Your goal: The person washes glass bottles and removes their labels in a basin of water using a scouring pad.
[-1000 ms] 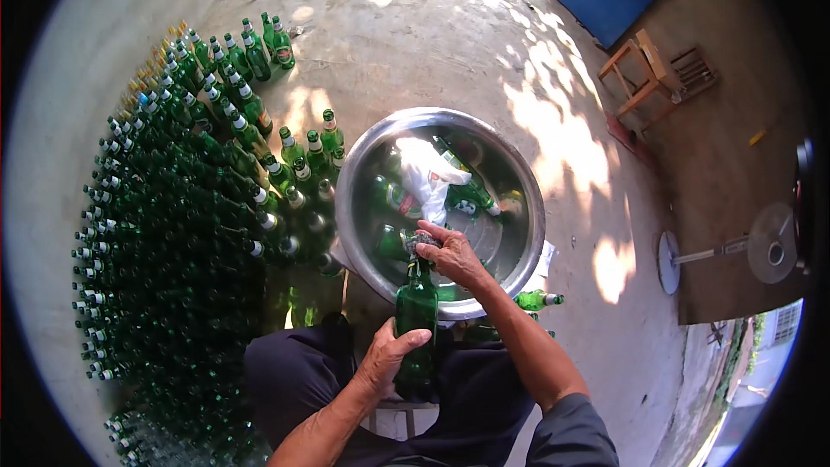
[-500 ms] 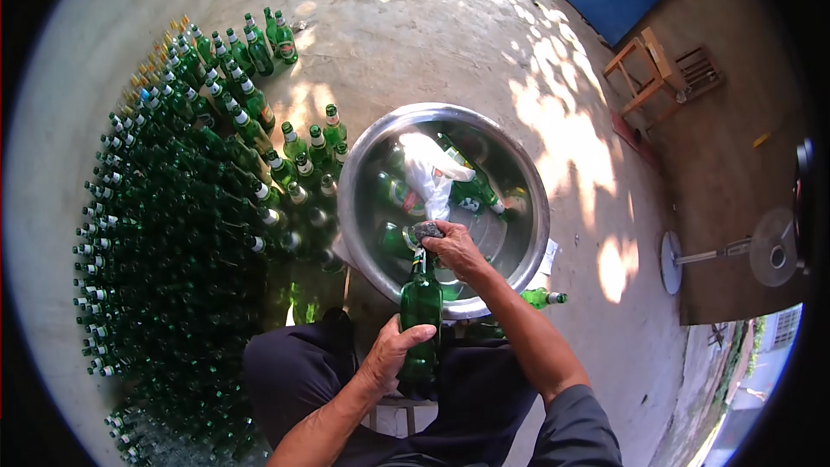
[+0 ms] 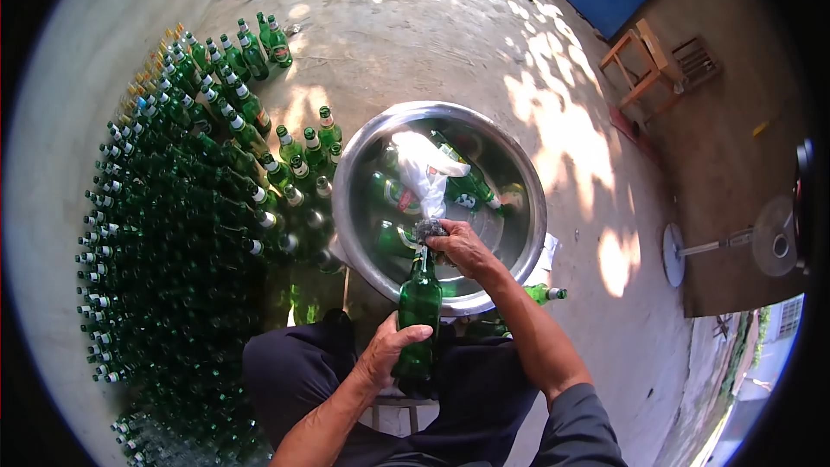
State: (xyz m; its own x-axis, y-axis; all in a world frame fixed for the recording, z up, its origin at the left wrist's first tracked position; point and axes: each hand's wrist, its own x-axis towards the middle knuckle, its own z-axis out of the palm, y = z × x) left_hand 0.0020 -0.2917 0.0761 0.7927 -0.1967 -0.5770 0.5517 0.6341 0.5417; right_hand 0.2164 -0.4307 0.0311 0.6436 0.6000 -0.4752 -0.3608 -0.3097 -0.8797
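Nearest the camera, the dark cloth trousers of the seated person frame a tall green glass bottle, which is held between the knees with its neck pointing towards the water. The left hand wraps around its body, thumb laid across the front. At the neck, the right hand pinches a grey, tangled scouring pad against the bottle's upper end; how tightly, I cannot tell. Wet glass would probably be slick, so a loose left grip or a hard sideways push from the pad could let the bottle twist free and strike the metal edge.

Just beyond is a wide, round silver metal basin of water. The neck overlaps its near rim in this view; whether they touch is unclear. Inside, a crumpled white cloth lies among green glass bottles. A bottle dropped there could chip against those.

To the left, a dense crowd of upright green bottles covers the floor, some just beside the basin; a knock from it could topple several. Farther off stands a wooden stool.
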